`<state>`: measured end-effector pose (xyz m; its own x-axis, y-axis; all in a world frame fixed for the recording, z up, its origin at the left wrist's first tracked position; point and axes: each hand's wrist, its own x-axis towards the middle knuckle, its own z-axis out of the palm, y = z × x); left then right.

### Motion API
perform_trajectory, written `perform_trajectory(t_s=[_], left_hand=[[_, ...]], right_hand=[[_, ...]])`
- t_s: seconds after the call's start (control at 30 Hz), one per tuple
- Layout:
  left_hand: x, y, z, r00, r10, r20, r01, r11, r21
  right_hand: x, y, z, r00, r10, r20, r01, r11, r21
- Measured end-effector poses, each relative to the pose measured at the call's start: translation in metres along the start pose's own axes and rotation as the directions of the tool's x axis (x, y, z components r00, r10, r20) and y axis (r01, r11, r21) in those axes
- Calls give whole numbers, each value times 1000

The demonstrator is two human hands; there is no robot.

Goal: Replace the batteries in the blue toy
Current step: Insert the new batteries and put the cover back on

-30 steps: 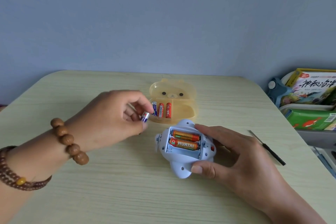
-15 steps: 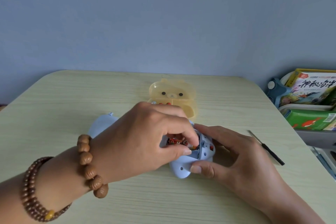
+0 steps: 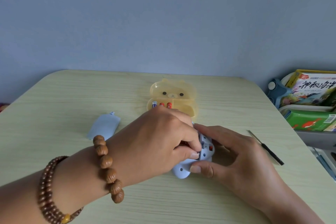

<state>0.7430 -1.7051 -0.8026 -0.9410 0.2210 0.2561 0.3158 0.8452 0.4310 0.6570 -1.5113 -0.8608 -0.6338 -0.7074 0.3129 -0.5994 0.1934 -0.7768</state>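
Observation:
The blue toy (image 3: 205,152) lies belly-up on the table, its open battery bay mostly hidden under my left hand (image 3: 160,143). That hand's thumb and fingers pinch a battery down into the bay; only a sliver of its metal end shows. My right hand (image 3: 234,156) grips the toy from the right, thumb on its near edge. Behind them stands an open yellow bear-shaped case (image 3: 172,94) with three batteries (image 3: 161,105) in it. The toy's blue battery cover (image 3: 104,126) lies loose to the left.
A thin black screwdriver (image 3: 266,148) lies on the table (image 3: 54,107) to the right of my right hand. Past the table's right edge is a bin with books and boxes (image 3: 312,103). Beaded bracelets circle my left wrist.
My left hand carried a battery from beside the yellow case down onto the toy's bay and now covers it. The blue cover came into sight. My right hand has kept its hold.

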Motion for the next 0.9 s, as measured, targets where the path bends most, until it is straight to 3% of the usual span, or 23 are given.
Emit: perform_trajectory(t_s=[0.17,0.4,0.53,0.7,0.9], left_hand=[[-1,3,0,998,-64,15,64,998,-1],[1,20,0,984,-178,-2,177,977,118],[8,31,0,966,-251,57,235,952,195],[7,34,1,959,-284,-11,276,920,277],[17,32,-1,920,-389,45,371,903,216]], right_hand=[[0,-2,0,1000,8,-11,-8,1000,1],[1,-3,0,1000,11,0,-11,1000,29],[2,-4,-1,1000,7,28,-8,1000,27],[2,-9,-1,1000,-10,21,9,1000,16],[1,-11,-1,1000,11,22,-11,1000,28]])
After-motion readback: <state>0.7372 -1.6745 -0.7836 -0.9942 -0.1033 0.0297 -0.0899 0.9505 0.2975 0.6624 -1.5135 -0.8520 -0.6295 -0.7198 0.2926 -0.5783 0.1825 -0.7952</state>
